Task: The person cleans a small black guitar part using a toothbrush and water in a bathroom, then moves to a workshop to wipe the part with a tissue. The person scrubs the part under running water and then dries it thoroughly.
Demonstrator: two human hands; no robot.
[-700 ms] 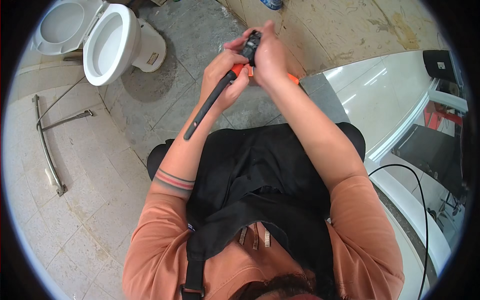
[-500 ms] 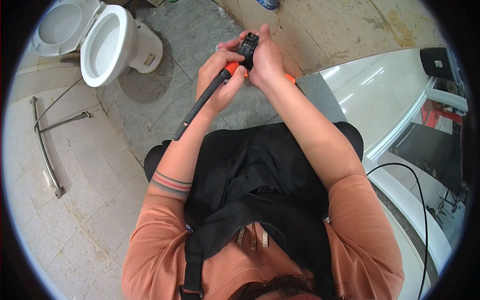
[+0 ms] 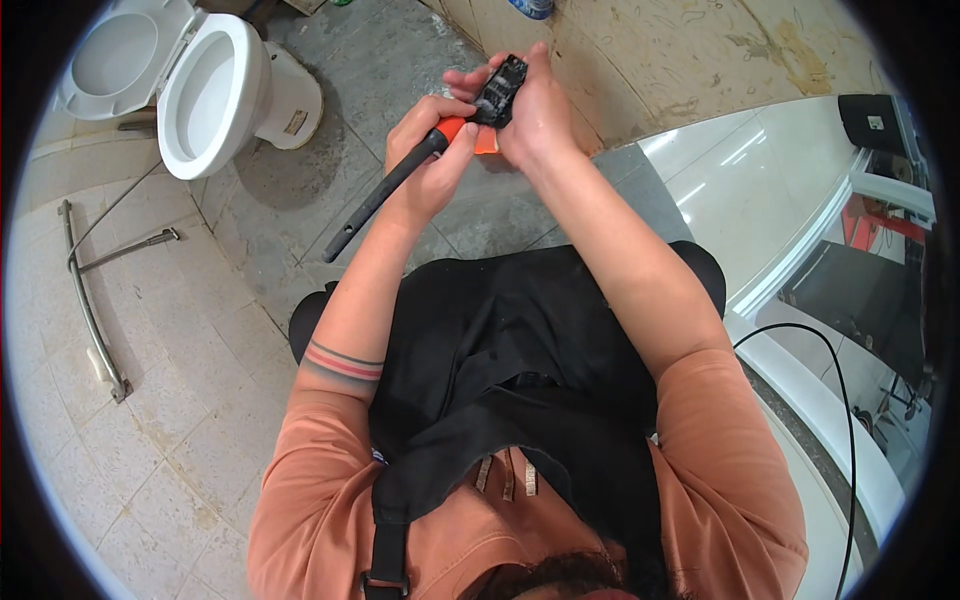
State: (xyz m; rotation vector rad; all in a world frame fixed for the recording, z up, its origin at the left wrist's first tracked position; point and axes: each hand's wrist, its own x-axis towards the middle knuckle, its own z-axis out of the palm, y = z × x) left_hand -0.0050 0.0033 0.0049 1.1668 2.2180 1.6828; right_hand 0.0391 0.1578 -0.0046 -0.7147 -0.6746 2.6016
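My left hand (image 3: 425,145) is wrapped round a long-handled tool with a black handle (image 3: 375,200) and an orange collar (image 3: 450,127). The handle slants down to the left and has a small hole near its end. In the cupped palm of my right hand (image 3: 537,115) rests a black, wet-looking block (image 3: 500,90) with pale specks. Whether the block is the tool's head or a separate piece, I cannot tell. Fingertips curl round its far left side. A small orange part (image 3: 487,140) shows between my hands; the rest of it is hidden.
A white toilet (image 3: 215,90) with its lid up stands at the far left on grey tiled floor (image 3: 370,80). A metal rail (image 3: 90,300) is on the tiled wall at left. Right are a stained wall, glossy white tiles (image 3: 720,170) and a black cable (image 3: 835,370).
My left hand and the handle have shifted a little left and down. The black block is tilted more to the right and shows more of its surface. An orange end by my right wrist is out of sight.
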